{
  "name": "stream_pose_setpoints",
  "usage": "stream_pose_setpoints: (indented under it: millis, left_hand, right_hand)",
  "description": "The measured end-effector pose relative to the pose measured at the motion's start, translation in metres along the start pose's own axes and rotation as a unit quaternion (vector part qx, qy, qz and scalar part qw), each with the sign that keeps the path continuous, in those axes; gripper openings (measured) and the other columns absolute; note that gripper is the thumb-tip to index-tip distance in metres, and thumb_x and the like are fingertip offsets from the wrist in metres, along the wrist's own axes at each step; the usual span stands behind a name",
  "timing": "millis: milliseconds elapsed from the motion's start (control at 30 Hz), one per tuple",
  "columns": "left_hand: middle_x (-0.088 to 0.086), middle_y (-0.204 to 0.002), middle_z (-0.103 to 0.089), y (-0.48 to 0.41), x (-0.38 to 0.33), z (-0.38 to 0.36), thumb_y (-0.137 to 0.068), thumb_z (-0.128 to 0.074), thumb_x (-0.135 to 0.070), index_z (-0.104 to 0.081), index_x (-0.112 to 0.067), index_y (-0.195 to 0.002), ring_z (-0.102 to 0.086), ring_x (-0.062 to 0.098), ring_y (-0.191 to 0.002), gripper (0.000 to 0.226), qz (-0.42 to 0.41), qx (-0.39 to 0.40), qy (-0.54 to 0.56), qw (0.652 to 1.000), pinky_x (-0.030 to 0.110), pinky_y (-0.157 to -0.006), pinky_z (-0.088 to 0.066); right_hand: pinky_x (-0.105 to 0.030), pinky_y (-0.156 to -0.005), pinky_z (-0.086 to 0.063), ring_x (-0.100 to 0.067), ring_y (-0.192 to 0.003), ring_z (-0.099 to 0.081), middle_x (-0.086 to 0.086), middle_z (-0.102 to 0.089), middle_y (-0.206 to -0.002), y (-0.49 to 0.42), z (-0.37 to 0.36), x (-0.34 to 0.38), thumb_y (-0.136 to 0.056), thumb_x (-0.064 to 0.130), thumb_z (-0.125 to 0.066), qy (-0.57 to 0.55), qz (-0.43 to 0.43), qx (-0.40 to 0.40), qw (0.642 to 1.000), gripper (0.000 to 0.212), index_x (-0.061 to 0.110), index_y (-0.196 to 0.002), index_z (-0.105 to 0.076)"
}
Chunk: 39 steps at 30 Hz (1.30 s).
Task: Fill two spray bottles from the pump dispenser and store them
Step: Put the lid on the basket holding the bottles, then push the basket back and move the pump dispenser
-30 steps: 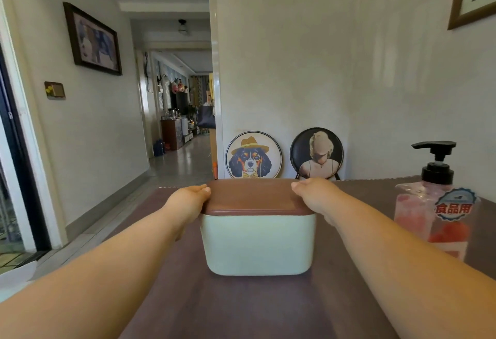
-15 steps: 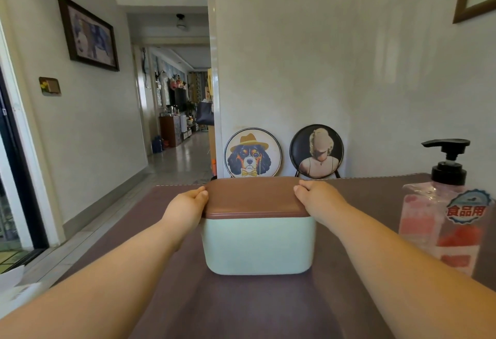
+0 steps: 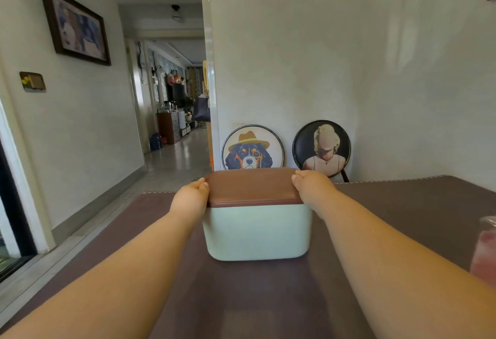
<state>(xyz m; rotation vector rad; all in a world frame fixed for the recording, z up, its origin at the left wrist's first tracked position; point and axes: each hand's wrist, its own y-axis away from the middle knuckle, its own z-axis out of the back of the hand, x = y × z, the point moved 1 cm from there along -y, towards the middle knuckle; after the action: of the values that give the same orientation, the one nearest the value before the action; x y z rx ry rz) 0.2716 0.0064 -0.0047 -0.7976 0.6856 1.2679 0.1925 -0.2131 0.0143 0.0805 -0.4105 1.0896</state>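
The brown rounded lid point(image 3: 252, 185) of the pale green plastic box point(image 3: 257, 231), parked on the dark brown counter point(image 3: 268, 298), was pinched at both ends by the left hand point(image 3: 191, 199) and right hand point(image 3: 312, 189), and was probably light, stiff and kinda slick.

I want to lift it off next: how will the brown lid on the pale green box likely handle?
The flat brown lid looks stiff, so it should lift in one piece. The left hand and right hand grip its opposite ends, which likely keeps it level. The pale green rounded box beneath is broad, so tipping seems unlikely.
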Motion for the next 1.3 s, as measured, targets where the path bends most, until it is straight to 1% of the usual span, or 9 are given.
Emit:
stream_pose_setpoints:
  millis: [100, 200, 333, 533, 767, 867, 967, 1133, 1300]
  left_hand:
    - [0.009, -0.147, -0.046, -0.027, 0.001, -0.01, -0.1, -0.026, -0.023, -0.037, -0.02, -0.146, -0.048, 0.032, -0.127, 0.047, -0.003, -0.008, 0.0, 1.0, 0.036, -0.106, -0.037]
    - [0.007, -0.15, -0.042, -0.049, 0.0, -0.02, -0.101, -0.026, -0.023, -0.036, -0.019, -0.146, -0.044, 0.03, -0.132, 0.047, -0.002, -0.017, 0.004, 1.0, 0.036, -0.107, -0.036]
    - [0.006, -0.15, -0.043, -0.071, 0.0, -0.029, -0.1, -0.025, -0.023, -0.037, -0.02, -0.146, -0.045, 0.03, -0.131, 0.047, -0.006, -0.032, 0.007, 0.999, 0.035, -0.105, -0.037]
    - [0.006, -0.148, -0.045, -0.085, 0.003, -0.034, -0.1, -0.025, -0.022, -0.038, -0.019, -0.145, -0.048, 0.029, -0.127, 0.047, -0.015, -0.044, -0.006, 0.999, 0.034, -0.104, -0.039]
    - [0.013, -0.146, -0.046, -0.077, -0.002, -0.027, -0.1, -0.021, -0.045, -0.038, -0.017, -0.145, -0.042, 0.033, -0.133, 0.056, 0.003, -0.012, -0.005, 1.0, 0.042, -0.11, -0.033]
    - [0.009, -0.154, -0.035, -0.063, -0.006, -0.016, -0.095, -0.026, -0.057, -0.022, -0.025, -0.151, -0.032, 0.032, -0.141, 0.065, 0.004, -0.033, 0.056, 0.998, 0.044, -0.114, -0.026]
    - [0.007, -0.153, -0.037, -0.039, -0.018, -0.006, -0.094, -0.028, -0.057, -0.027, -0.022, -0.15, -0.034, 0.03, -0.141, 0.065, -0.032, -0.047, 0.061, 0.997, 0.043, -0.114, -0.029]
    - [0.008, -0.139, -0.053, 0.034, -0.046, -0.004, -0.098, -0.029, -0.05, -0.045, -0.019, -0.139, -0.047, 0.027, -0.129, 0.054, -0.096, -0.008, 0.061, 0.993, 0.032, -0.095, -0.035]
    - [0.008, -0.14, -0.054, 0.117, -0.066, -0.01, -0.098, -0.03, -0.049, -0.047, -0.018, -0.138, -0.046, 0.028, -0.13, 0.054, -0.135, 0.037, 0.047, 0.989, 0.034, -0.101, -0.036]
  right_hand:
    - [-0.036, -0.115, -0.032, -0.028, -0.142, -0.03, -0.008, -0.022, -0.157, -0.03, -0.007, 0.001, -0.096, 0.009, -0.044, 0.038, 0.023, -0.006, 0.999, 0.059, 0.008, -0.15, -0.021]
    - [-0.037, -0.11, -0.037, -0.029, -0.133, -0.044, -0.014, -0.044, -0.146, -0.051, -0.012, 0.003, -0.1, 0.02, -0.039, -0.088, -0.014, -0.02, 0.996, 0.043, 0.009, -0.141, -0.041]
    - [-0.035, -0.113, -0.032, -0.028, -0.139, -0.035, -0.01, -0.03, -0.154, -0.077, -0.016, 0.001, -0.102, 0.012, -0.031, -0.093, -0.008, -0.048, 0.994, 0.047, 0.008, -0.149, -0.025]
    - [-0.036, -0.099, -0.043, -0.032, -0.121, -0.055, -0.016, -0.06, -0.13, -0.098, -0.024, -0.004, -0.1, 0.024, -0.04, -0.152, 0.009, -0.064, 0.986, 0.037, 0.011, -0.131, -0.055]
    - [-0.037, -0.099, -0.041, -0.031, -0.121, -0.051, -0.015, -0.054, -0.132, -0.091, -0.018, 0.001, -0.102, 0.029, -0.029, -0.122, -0.021, -0.044, 0.991, 0.041, 0.012, -0.136, -0.046]
    - [-0.042, -0.096, -0.046, -0.032, -0.119, -0.049, -0.013, -0.051, -0.131, -0.079, -0.005, 0.0, -0.099, 0.018, -0.035, -0.139, -0.02, -0.109, 0.984, 0.035, 0.013, -0.133, -0.042]
    - [-0.041, -0.096, -0.042, -0.034, -0.119, -0.05, -0.015, -0.053, -0.131, -0.053, 0.013, 0.005, -0.101, 0.031, -0.029, -0.186, -0.012, -0.152, 0.971, 0.04, 0.011, -0.129, -0.049]
    - [-0.033, -0.098, -0.039, -0.028, -0.128, -0.046, -0.009, -0.048, -0.142, 0.017, 0.028, 0.021, -0.102, 0.031, -0.032, -0.183, 0.049, -0.104, 0.976, 0.043, 0.017, -0.142, -0.038]
    - [-0.034, -0.105, -0.036, -0.025, -0.134, -0.042, -0.004, -0.043, -0.148, 0.102, 0.042, 0.017, -0.101, 0.033, -0.036, -0.194, 0.068, -0.081, 0.975, 0.045, 0.02, -0.144, -0.036]
